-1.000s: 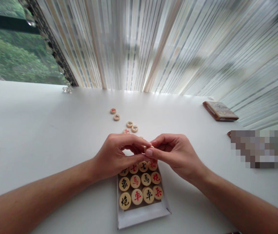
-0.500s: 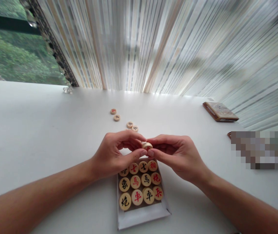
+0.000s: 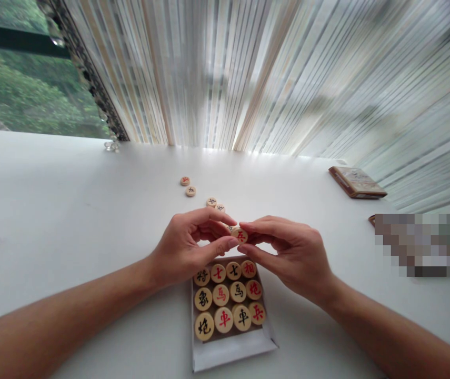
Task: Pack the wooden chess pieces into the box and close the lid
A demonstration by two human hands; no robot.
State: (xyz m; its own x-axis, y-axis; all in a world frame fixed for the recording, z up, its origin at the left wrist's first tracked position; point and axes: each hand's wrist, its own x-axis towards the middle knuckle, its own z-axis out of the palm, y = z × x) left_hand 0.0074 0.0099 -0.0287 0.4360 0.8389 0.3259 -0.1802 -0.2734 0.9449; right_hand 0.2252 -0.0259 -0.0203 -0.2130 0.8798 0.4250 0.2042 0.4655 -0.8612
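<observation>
A round wooden xiangqi piece [image 3: 240, 236] with a red character is held up between my two hands. My right hand [image 3: 291, 247] pinches its right side with thumb and fingers, while the thumb of my left hand [image 3: 189, 242] presses its left edge. Just behind it shows part of another piece with a dark mark; I cannot tell whether that one is held or lies on the table. Below my hands is a white open box [image 3: 232, 350] with rows of xiangqi pieces, red and black characters facing up. My left fingers partly cover its far left corner.
Several loose pieces lie beyond my hands on the white table [image 3: 70, 210], among them a red-marked piece [image 3: 185, 181] and a black-marked piece [image 3: 190, 191]. A brown-edged flat box [image 3: 357, 182] rests at the far right. String curtains [image 3: 209, 73] hang along the back edge.
The held piece has tilted so its red character now faces me more fully. The right fingers have shifted slightly around it. The box and its pieces stay in place.
</observation>
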